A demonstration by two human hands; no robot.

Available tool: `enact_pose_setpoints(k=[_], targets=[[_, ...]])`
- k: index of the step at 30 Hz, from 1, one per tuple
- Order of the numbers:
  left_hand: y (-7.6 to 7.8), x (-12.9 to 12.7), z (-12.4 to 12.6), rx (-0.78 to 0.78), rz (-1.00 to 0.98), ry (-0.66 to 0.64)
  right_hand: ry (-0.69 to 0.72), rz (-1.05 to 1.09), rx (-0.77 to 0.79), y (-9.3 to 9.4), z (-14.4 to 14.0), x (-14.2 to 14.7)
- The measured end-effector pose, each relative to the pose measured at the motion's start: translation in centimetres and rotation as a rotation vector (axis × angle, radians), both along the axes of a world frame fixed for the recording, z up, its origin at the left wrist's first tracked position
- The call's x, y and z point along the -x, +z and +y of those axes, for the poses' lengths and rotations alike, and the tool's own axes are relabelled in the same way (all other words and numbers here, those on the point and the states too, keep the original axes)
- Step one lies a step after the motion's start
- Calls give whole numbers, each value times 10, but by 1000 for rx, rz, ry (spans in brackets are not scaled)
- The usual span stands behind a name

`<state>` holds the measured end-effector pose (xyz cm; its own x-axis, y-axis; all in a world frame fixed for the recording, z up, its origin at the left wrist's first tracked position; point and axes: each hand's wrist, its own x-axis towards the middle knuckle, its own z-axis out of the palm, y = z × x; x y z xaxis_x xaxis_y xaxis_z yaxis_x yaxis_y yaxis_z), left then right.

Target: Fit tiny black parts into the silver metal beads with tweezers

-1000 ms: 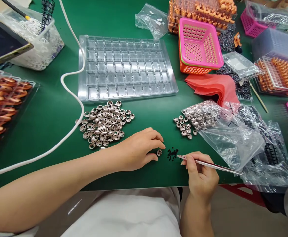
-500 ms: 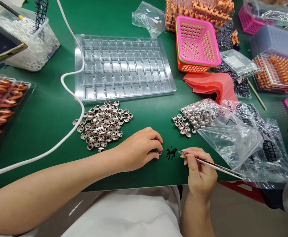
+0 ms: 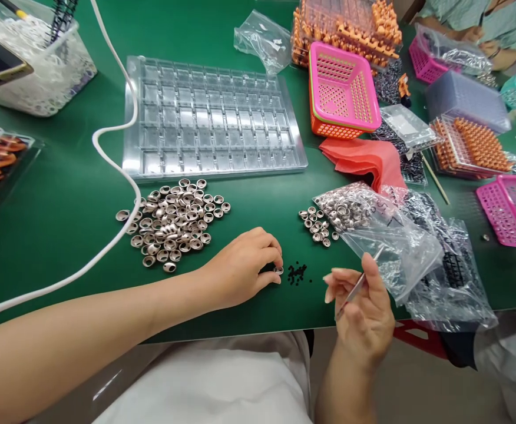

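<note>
My left hand (image 3: 245, 266) rests on the green mat and pinches a small metal ring (image 3: 278, 270) between thumb and fingertips. Just right of it lies a little heap of tiny black parts (image 3: 297, 273). My right hand (image 3: 364, 309) holds thin metal tweezers (image 3: 359, 284), lifted off the mat and swung so the shaft points up and to the right. A pile of metal rings (image 3: 174, 221) lies to the left of my left hand. A smaller spill of rings (image 3: 316, 227) lies at the mouth of a clear bag (image 3: 373, 227).
A clear compartment tray (image 3: 209, 121) sits beyond the ring pile, a white cable (image 3: 121, 176) curving past its left side. Pink baskets (image 3: 341, 88), a red cloth (image 3: 364, 159), trays of orange parts (image 3: 470, 144) and more plastic bags crowd the right. Another person sits at the far right corner.
My right hand has lifted and turned the tweezers away from the black parts, their tip no longer pointing left. My left hand stays on the ring. The view has shifted slightly right.
</note>
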<state>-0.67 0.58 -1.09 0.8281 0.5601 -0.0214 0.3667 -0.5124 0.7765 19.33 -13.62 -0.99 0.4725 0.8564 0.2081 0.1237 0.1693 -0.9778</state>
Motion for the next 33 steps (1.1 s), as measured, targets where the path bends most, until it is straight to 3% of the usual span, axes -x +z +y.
enact_pose_setpoints(k=[2,8,13,24,33], targets=[[-1,0,0,-8,-10,-1,55,-20,-41,6,-4,-4],[-2,1,1,1,3,-14,-45,-215,-54,20,-10,-10],[-4,2,1,-6,-3,-15,-111,-447,-65,20,-7,-14],[-3,1,1,-21,1,-14,-167,-407,95,2,-10,-5],[0,1,2,-6,13,-16,-99,-460,201,0,-16,-12]])
